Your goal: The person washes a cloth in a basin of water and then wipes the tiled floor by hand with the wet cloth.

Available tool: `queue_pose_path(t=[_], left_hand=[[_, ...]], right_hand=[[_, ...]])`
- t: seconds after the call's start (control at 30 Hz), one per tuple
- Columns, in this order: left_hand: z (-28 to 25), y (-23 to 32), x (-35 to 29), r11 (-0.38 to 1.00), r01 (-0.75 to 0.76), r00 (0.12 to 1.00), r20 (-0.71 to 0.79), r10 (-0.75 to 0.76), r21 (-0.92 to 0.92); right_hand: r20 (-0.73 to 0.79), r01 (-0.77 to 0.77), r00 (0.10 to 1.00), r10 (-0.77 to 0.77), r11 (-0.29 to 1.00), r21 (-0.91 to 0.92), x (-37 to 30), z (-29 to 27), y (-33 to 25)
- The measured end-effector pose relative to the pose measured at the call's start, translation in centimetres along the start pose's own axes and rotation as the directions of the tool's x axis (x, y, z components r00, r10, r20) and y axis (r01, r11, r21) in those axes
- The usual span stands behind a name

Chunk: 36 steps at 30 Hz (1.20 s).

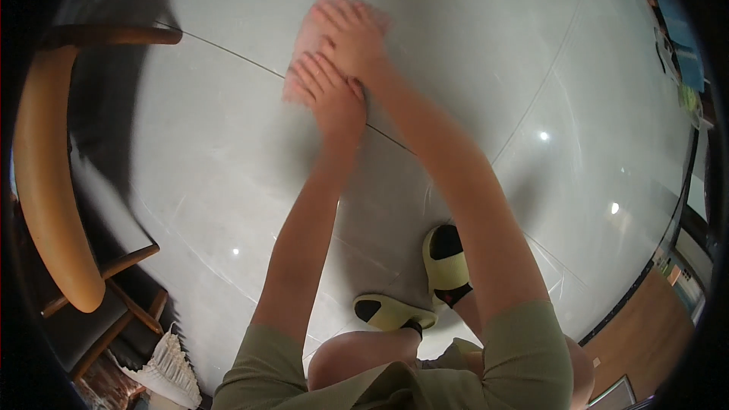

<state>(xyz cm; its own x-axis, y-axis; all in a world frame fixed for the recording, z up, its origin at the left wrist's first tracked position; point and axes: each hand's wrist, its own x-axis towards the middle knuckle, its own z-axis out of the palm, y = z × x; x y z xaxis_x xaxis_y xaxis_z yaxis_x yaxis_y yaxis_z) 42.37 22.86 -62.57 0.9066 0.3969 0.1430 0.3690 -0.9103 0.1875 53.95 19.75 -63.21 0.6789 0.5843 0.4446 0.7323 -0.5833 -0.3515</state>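
Observation:
Both my arms stretch forward to a pink cloth (299, 44) spread on the glossy grey tile floor (213, 121). My left hand (328, 91) presses on its near part, palm down, with the fingers stretched out. Just beyond it, my right hand (351, 36) lies flat over the cloth's far part. The two hands are close together, almost touching. Blur softens the cloth's edges and the right fingers. What lies under the palms is hidden.
A wooden chair with an orange-tan part (49, 175) stands at the left, its wooden arm (121, 35) reaching over the floor. White ruffled fabric (168, 368) hangs at lower left. My feet wear yellow-green and black slippers (387, 311). Assorted items (680, 45) line the right edge, above a brown wooden panel (642, 326).

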Motion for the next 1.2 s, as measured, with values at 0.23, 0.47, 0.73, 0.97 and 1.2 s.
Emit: queue_pose_path(t=[0.23,0.47,0.73,0.97,1.2], left_hand=[[1.2,7.7,-5.0,0.950,-0.309,0.941,0.130,0.312,-0.040],[-1.9,9.1,-15.3,0.801,-0.493,0.809,0.161,0.566,-0.338],[-2.0,5.6,-12.2,0.849,-0.427,0.879,0.076,0.470,-0.310],[-2.5,-2.1,-13.3,0.968,-0.250,0.958,0.145,0.247,0.006],[-5.3,2.9,-21.2,0.960,-0.279,0.903,0.330,0.276,-0.041]], right_hand=[[-0.028,-0.396,0.914,0.405,0.876,-0.274,-10.9,-6.6,5.4],[0.038,-0.550,0.807,0.589,0.774,-0.314,-22.9,-13.9,0.3],[0.003,-0.578,0.797,0.604,0.765,-0.285,-17.9,-10.1,-1.1],[0.080,-0.346,0.932,0.353,0.934,-0.084,-13.0,-5.3,-7.7],[0.274,-0.177,0.947,0.170,0.984,0.004,-21.6,-10.6,-7.8]])
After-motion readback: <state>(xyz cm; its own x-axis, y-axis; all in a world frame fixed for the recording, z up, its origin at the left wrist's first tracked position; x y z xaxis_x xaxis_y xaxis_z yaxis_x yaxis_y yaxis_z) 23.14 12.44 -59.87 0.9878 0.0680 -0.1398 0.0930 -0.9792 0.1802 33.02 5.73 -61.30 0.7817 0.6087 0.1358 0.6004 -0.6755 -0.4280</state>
